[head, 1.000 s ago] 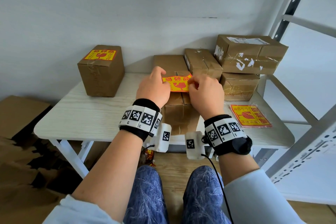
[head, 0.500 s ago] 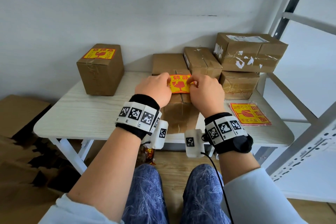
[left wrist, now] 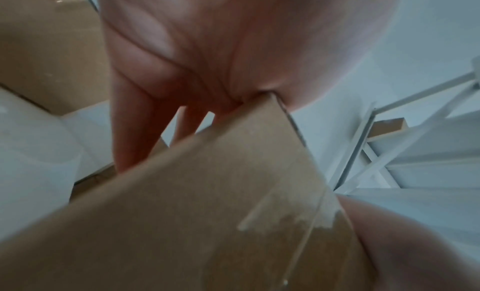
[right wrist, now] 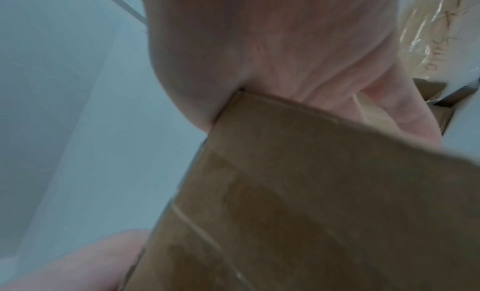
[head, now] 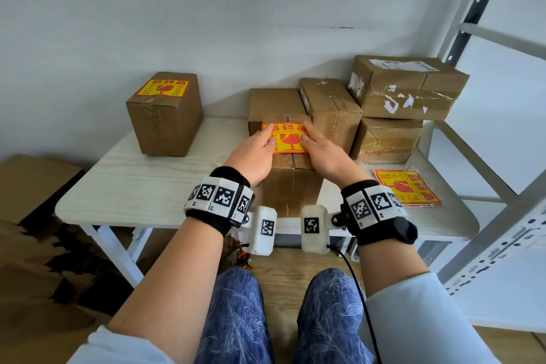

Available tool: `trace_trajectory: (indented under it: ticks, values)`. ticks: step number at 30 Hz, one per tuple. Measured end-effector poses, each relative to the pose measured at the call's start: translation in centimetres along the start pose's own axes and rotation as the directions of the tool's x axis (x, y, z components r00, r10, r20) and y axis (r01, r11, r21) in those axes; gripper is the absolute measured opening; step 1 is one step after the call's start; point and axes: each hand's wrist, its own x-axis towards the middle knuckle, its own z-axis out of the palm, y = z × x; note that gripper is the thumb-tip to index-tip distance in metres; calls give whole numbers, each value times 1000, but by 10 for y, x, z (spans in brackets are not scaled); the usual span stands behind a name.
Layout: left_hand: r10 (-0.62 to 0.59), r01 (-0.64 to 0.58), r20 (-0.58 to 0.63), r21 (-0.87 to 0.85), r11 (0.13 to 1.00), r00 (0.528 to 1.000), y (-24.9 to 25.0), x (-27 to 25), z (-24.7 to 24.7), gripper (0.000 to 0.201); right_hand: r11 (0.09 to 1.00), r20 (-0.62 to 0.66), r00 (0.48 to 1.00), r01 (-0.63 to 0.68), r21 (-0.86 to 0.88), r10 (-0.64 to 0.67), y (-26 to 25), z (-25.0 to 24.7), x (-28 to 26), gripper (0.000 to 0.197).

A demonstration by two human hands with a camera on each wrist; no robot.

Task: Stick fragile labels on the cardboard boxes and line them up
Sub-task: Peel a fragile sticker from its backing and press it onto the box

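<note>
A yellow and red fragile label (head: pixel 288 139) lies flat on the top of a brown cardboard box (head: pixel 291 186) at the table's front middle. My left hand (head: pixel 255 151) presses its left part with straight fingers. My right hand (head: pixel 320 148) presses its right part the same way. In the left wrist view the box (left wrist: pixel 207 203) fills the lower frame under my left hand (left wrist: pixel 182 69). The right wrist view shows the box (right wrist: pixel 311 192) below my right hand (right wrist: pixel 285 49). A labelled box (head: pixel 165 115) stands at the back left.
Several unlabelled boxes (head: pixel 407 89) are stacked at the back right of the white table (head: pixel 141 186). A pile of spare labels (head: pixel 407 188) lies on the table at the right. A metal shelf frame (head: pixel 502 186) stands to the right. Flattened cardboard (head: pixel 32 216) lies at the left.
The label was held up between both hands over the box; it now lies flat on the box top, and both hands have spread their fingers onto it.
</note>
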Motion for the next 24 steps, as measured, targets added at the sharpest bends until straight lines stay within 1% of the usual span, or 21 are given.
trace_trajectory:
  ticks: [2,6,8,11,13,16,19,22,24]
  values:
    - [-22,22,-12,-39,999,1000,0,-3,1,51,999,6,1000,-21,25,21,0,1,1,54]
    - [-35,35,-11,-59,998,999,0,-6,1,52,997,-8,1000,-29,72,30,1,5,4,57]
    - [-69,69,-5,-70,995,998,-1,-5,2,54,993,-21,999,-40,108,43,1,6,5,56]
    - [-90,87,-38,-87,992,995,1,-5,2,53,983,-21,998,-52,178,56,-1,6,5,45]
    - [-60,53,-71,-101,994,996,5,-7,2,49,982,-43,997,-56,180,65,-3,5,3,43]
    - [-8,-10,-127,-138,990,992,14,-9,-8,55,990,-149,989,-3,144,24,-17,-10,-3,47]
    - [83,-130,-220,-208,969,972,21,-13,-34,61,964,-210,978,68,256,-13,-45,-30,-15,51]
    - [86,-181,-336,-263,948,938,25,-17,-69,53,916,-240,970,126,380,-34,-75,-37,-20,62]
    - [57,-176,-409,-261,949,911,23,-15,-92,44,905,-273,960,164,392,-56,-94,-31,-12,62]
